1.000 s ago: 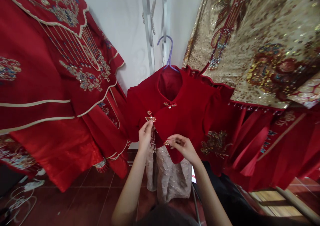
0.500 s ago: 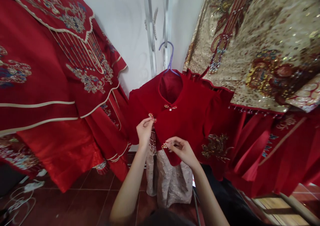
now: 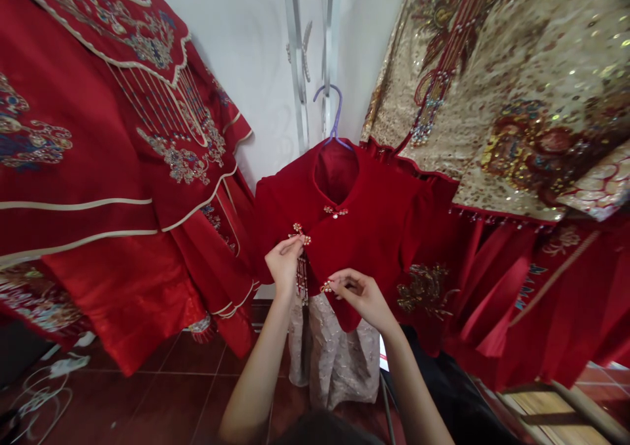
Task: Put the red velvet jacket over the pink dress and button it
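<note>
A short red velvet jacket [image 3: 364,248] with a stand collar hangs from a purple hanger [image 3: 335,113]. Its collar is closed by a beaded frog fastener [image 3: 335,212]. My left hand [image 3: 284,261] pinches a beaded frog fastener [image 3: 306,239] at the jacket's left front, with a beaded tassel [image 3: 302,281] dangling just below. Lower down, my right hand [image 3: 358,294] pinches the front flap's edge beside a second jewelled fastener [image 3: 326,287]. Both hands are closed, and the fingertips partly cover what they grip.
Red embroidered garments [image 3: 123,169] hang at left. A gold sequinned garment [image 3: 472,104] hangs at right above red pleated cloth [image 3: 556,314]. Behind the jacket stands a metal rack [image 3: 295,51]. Pale shiny fabric [image 3: 339,360] lies below, and white cables [image 3: 44,392] on the tiled floor.
My left hand has shifted slightly left and down, showing more of the fastener at its fingertips. My right hand keeps its pinch nearly in place. The view has moved a little.
</note>
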`<action>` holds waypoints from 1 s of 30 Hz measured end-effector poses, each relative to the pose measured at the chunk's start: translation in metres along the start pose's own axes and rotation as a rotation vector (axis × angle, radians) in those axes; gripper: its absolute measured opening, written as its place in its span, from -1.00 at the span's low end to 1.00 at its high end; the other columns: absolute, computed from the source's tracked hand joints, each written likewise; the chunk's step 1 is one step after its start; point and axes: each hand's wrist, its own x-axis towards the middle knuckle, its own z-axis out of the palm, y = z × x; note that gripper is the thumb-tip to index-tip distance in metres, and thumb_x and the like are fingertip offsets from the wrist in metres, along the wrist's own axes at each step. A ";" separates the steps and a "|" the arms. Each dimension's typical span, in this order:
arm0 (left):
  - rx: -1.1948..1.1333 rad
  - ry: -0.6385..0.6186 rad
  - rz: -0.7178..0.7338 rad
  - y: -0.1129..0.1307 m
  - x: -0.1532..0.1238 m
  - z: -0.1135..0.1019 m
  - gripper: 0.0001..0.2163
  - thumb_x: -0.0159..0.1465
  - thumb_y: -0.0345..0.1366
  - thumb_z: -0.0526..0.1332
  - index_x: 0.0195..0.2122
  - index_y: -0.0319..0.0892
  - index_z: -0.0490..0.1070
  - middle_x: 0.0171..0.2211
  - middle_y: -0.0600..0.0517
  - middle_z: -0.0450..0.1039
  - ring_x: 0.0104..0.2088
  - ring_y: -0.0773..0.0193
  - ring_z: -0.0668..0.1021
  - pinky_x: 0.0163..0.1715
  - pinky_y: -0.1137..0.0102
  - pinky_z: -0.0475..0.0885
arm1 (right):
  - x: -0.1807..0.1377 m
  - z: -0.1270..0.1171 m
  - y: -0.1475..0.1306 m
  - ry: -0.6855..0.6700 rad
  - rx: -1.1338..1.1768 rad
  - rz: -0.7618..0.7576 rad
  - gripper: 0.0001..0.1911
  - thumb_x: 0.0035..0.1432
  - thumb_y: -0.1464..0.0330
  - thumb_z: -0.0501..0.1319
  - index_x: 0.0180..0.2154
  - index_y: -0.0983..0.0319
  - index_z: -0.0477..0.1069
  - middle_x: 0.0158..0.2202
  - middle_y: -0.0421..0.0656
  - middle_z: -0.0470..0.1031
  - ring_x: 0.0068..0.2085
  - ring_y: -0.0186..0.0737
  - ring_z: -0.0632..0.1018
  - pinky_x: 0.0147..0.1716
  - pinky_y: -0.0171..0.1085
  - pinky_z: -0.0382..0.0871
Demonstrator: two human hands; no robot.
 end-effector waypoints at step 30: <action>0.843 -0.739 1.131 0.055 0.033 0.054 -0.91 0.28 -0.28 0.19 -0.32 -0.08 0.48 -0.11 0.01 0.53 0.12 0.14 0.42 0.30 -0.03 -0.06 | -0.039 -0.068 -0.032 0.085 -0.145 -0.003 -0.75 0.14 0.17 0.27 -0.25 0.20 0.53 -0.34 -0.12 0.55 -0.32 -0.24 0.55 -0.26 -0.27 0.47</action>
